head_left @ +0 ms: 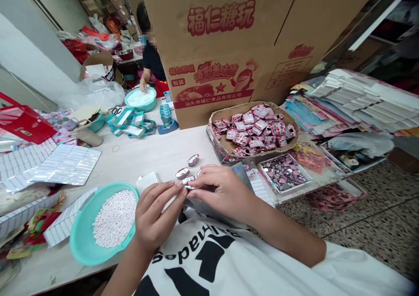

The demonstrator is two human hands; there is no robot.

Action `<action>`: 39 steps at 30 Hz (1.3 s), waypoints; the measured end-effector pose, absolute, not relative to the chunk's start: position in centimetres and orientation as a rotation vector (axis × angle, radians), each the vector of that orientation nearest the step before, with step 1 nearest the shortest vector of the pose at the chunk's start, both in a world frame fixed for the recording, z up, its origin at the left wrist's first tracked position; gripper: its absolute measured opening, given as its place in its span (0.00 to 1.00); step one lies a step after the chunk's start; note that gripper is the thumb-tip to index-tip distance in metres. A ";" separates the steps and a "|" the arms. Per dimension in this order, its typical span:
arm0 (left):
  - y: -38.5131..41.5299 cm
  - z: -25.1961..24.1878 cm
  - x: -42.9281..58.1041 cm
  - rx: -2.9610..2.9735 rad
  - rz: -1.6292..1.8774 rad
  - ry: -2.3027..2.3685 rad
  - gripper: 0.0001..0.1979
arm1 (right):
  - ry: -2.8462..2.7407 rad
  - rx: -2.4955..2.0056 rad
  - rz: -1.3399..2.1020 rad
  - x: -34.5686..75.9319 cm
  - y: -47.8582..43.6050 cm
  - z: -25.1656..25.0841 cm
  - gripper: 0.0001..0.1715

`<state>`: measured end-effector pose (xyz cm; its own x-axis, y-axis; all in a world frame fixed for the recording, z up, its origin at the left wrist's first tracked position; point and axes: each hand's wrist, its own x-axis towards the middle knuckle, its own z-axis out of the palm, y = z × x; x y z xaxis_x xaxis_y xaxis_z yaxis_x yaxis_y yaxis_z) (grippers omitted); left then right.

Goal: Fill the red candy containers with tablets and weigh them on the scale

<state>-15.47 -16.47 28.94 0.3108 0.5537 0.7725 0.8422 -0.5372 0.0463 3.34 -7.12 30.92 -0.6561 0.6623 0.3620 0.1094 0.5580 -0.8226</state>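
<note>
1. The left hand [157, 217] reaches in from the bottom centre of the frame. Its fingers are stretched forward and drawn together, with the tips pressed against the tips of the right hand.
2. The right hand [220, 191] comes in from the lower right with its fingers curled down and closed at the tips. What the two hands pinch between them is hidden by the fingers.
3. One of the small tins [189, 180] lies right at the meeting fingertips and is half covered by them. I cannot tell whether it is gripped or only touched.
4. Two more of these tins sit free on the white table [144, 156] just above the hands. One is near the fingertips and the other a little higher, towards the centre of the frame.
5. A grey foil sheet [241, 173] lies under the right hand, poking out at its upper right.
6. A small white box [147, 181] sits just left of the fingertips, between them and the teal bowl.
7. The teal bowl [80, 239] stands at the lower left, beside the left wrist, and holds white pellets [114, 217].
8. Silver sticker sheets [65, 164] lie at the left of the frame, above the bowl.
9. A cardboard tray [229, 147] right of centre is heaped with pink packets [255, 130].
10. A flat box of round lids [283, 173] lies just below and to the right of that tray.
11. A big printed carton [229, 47] fills the upper middle.
12. A second person [152, 58] sits at the upper left, with one hand on the rim of another teal bowl [131, 101].
</note>
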 end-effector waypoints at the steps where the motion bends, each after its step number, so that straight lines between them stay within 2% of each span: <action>1: -16.4 28.9 -15.4 -2.215 -1.081 -1.241 0.20 | -2.120 -0.626 1.062 3.3 -7.1 31.0 0.02; 8: -16.1 28.7 -15.2 -2.192 -1.079 -1.279 0.24 | -2.109 -0.618 1.034 3.3 -7.4 31.3 0.03; 39: -16.1 27.6 -14.9 -2.126 -1.104 -1.141 0.15 | -1.995 -0.661 1.047 3.9 -8.4 31.4 0.02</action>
<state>-14.86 -16.10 27.56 0.3256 0.4539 0.8294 0.8440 -0.5350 -0.0385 3.86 -8.41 31.36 -0.5662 0.7249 0.3925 0.0889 0.5271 -0.8452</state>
